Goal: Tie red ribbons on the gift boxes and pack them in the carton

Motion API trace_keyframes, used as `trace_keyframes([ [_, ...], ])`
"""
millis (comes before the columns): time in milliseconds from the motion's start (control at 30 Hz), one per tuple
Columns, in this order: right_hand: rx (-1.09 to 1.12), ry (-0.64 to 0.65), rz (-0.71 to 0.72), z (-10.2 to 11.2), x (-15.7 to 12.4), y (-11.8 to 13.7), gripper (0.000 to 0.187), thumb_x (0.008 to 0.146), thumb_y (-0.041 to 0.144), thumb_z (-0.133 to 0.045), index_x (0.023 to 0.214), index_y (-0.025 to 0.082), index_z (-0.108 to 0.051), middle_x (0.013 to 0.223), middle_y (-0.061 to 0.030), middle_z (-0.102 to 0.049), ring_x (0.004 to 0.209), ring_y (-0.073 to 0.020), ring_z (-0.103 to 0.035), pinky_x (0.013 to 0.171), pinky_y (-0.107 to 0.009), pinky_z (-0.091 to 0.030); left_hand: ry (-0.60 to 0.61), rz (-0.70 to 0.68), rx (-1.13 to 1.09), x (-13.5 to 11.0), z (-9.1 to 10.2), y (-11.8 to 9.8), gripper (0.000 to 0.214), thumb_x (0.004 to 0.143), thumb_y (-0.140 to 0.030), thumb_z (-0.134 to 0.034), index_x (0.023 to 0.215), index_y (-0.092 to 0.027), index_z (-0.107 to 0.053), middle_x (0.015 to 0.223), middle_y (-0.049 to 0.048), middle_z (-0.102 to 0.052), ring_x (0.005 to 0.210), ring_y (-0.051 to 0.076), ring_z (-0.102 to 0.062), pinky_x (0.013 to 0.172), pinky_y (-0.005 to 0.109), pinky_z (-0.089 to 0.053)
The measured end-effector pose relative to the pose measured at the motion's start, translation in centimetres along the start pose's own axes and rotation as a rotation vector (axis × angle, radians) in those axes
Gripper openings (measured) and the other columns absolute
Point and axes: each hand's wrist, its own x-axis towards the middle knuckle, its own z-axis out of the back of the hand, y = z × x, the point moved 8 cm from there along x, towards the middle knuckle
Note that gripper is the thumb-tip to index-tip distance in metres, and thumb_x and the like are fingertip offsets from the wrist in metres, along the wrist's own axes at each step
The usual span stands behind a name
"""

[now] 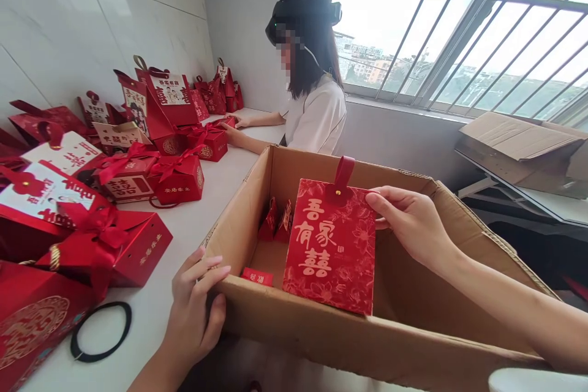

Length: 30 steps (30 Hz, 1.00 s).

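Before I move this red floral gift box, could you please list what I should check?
1. Right hand grip on the red floral gift box: ok, pinched at its upper right edge.
2. Left hand on the cardboard carton: ok, at its near left corner.
3. Strap loop: ok, standing above the gift box.
4. Gift box free of the carton's near wall: cannot tell, they overlap in view.
5. Carton free of other items: not ok, small red packages stand inside at the left.
6. Co-worker's hands away from the carton: ok, over by the red boxes.
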Motion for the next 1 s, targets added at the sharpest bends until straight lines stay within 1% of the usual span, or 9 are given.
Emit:
trace_keyframes([
  [200, 0.055, 0.013, -0.052, -0.2, 0.0, -0.6, 0.027, 0.073, 0.048, -0.064, 0.076, 0.021, -0.068, 0.073, -0.0015, -0.07, 0.066, -0.017, -0.067, 0.051, -0.023, -0.058, -0.003, 0.004, 0.01, 0.0, 0.0, -0.1, 0.04, 0.077, -0.008, -0.043, 0.114, -0.022, -0.043, 0.109, 0.0085, -0.049, 0.125, 0.027, -0.034, 0.101, 0.047, -0.034],
  [333, 0.043, 0.007, -0.075, -0.1, -0.1, -0.8, 0.028, 0.072, 0.048, -0.065, 0.077, 0.021, -0.067, 0.076, -0.0014, -0.07, 0.068, -0.0162, -0.067, 0.052, -0.021, -0.057, 0.0, 0.015, 0.022, 0.0, 0.0, 0.0, 0.039, 0.077, -0.009, -0.043, 0.114, -0.023, -0.043, 0.109, 0.0078, -0.049, 0.124, 0.027, -0.036, 0.099, 0.047, -0.036],
  [467, 0.035, 0.004, -0.103, -0.1, -0.2, -1.0, 0.029, 0.073, 0.049, -0.064, 0.077, 0.021, -0.067, 0.078, -0.0016, -0.07, 0.069, -0.0152, -0.066, 0.053, -0.019, -0.055, 0.006, 0.006, 0.025, 0.0, 0.1, -0.2, 0.039, 0.077, -0.008, -0.042, 0.114, -0.021, -0.043, 0.11, 0.0089, -0.048, 0.124, 0.027, -0.035, 0.1, 0.046, -0.035],
  [667, 0.102, 0.008, -0.159, -0.3, 0.1, -2.0, 0.029, 0.072, 0.048, -0.066, 0.082, 0.021, -0.068, 0.08, -0.0027, -0.069, 0.073, -0.0169, -0.066, 0.054, -0.02, -0.055, 0.009, 0.008, 0.012, 0.0, 0.1, -0.2, 0.04, 0.077, -0.008, -0.042, 0.115, -0.021, -0.043, 0.11, 0.0094, -0.047, 0.125, 0.027, -0.033, 0.1, 0.046, -0.034],
  [767, 0.222, 0.04, -0.226, -0.6, 0.4, -2.9, 0.03, 0.072, 0.046, -0.066, 0.085, 0.019, -0.068, 0.081, -0.0035, -0.069, 0.072, -0.017, -0.066, 0.057, -0.022, -0.056, 0.008, -0.006, 0.002, 0.1, 0.1, -0.3, 0.04, 0.077, -0.006, -0.042, 0.115, -0.019, -0.043, 0.111, 0.0102, -0.047, 0.127, 0.027, -0.031, 0.102, 0.044, -0.031],
  [867, 0.375, 0.067, -0.319, -1.1, 0.7, -4.1, 0.029, 0.076, 0.041, -0.065, 0.09, 0.016, -0.067, 0.078, -0.0044, -0.069, 0.063, -0.0147, -0.065, 0.054, -0.022, -0.056, 0.004, -0.017, -0.004, 0.1, 0.1, -0.4, 0.039, 0.077, -0.005, -0.042, 0.114, -0.017, -0.044, 0.111, 0.0107, -0.046, 0.127, 0.027, -0.03, 0.104, 0.043, -0.029],
  [933, 0.466, 0.059, -0.405, -1.3, 0.9, -4.9, 0.022, 0.08, 0.034, -0.062, 0.089, 0.014, -0.066, 0.075, -0.0048, -0.069, 0.057, -0.0126, -0.064, 0.051, -0.02, -0.055, 0.002, -0.019, -0.007, 0.1, 0.1, -0.4, 0.039, 0.077, -0.005, -0.042, 0.114, -0.016, -0.044, 0.111, 0.0109, -0.046, 0.127, 0.027, -0.03, 0.104, 0.043, -0.029],
  [1000, 0.538, 0.047, -0.522, -1.6, 0.7, -5.6, 0.017, 0.085, 0.027, -0.056, 0.088, 0.013, -0.065, 0.074, -0.0058, -0.069, 0.057, -0.0122, -0.064, 0.05, -0.019, -0.054, 0.002, -0.022, -0.006, 0.2, 0.0, -0.5, 0.039, 0.077, -0.005, -0.042, 0.114, -0.016, -0.044, 0.111, 0.0109, -0.045, 0.127, 0.027, -0.03, 0.104, 0.042, -0.029],
])
